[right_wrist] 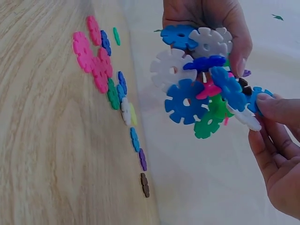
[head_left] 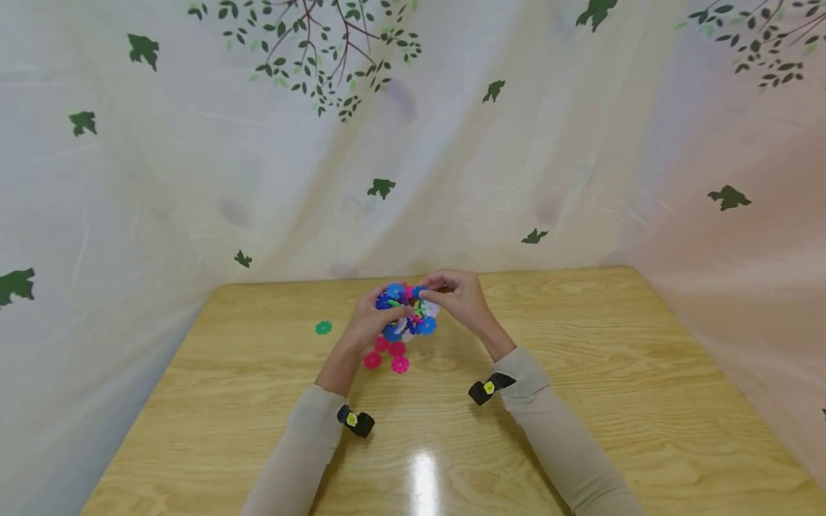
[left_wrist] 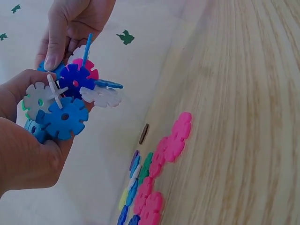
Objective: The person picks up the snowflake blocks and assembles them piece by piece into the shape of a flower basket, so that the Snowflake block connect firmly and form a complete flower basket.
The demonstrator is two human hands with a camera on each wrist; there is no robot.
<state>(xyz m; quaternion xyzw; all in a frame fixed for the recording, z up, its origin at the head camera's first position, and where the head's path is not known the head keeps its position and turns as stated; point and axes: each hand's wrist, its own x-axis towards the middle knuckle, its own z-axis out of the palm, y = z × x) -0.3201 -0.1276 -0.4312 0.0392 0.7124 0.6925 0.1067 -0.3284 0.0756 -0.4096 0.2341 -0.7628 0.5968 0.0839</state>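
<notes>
Slotted snowflake discs in blue, white, pink and green are joined into a rounded cluster [head_left: 426, 325], held up over the table. My left hand [head_left: 369, 320] grips the cluster from its left side, thumb across the front; the left wrist view shows its palm under a light-blue disc [left_wrist: 65, 117]. My right hand [head_left: 463, 299] is at the cluster's upper right. In the right wrist view, its thumb and fingers pinch a blue disc [right_wrist: 258, 97] at the cluster's edge, touching or very near a white disc [right_wrist: 247, 119]. Whether that blue disc is slotted in is unclear.
Several loose pink discs [head_left: 400, 365] lie on the wooden table [head_left: 581, 401] below the cluster. A green disc [head_left: 323, 327] lies to their left. More loose discs, including a brown one [right_wrist: 145, 185], show in the wrist views. A printed curtain [head_left: 452, 179] hangs behind the table.
</notes>
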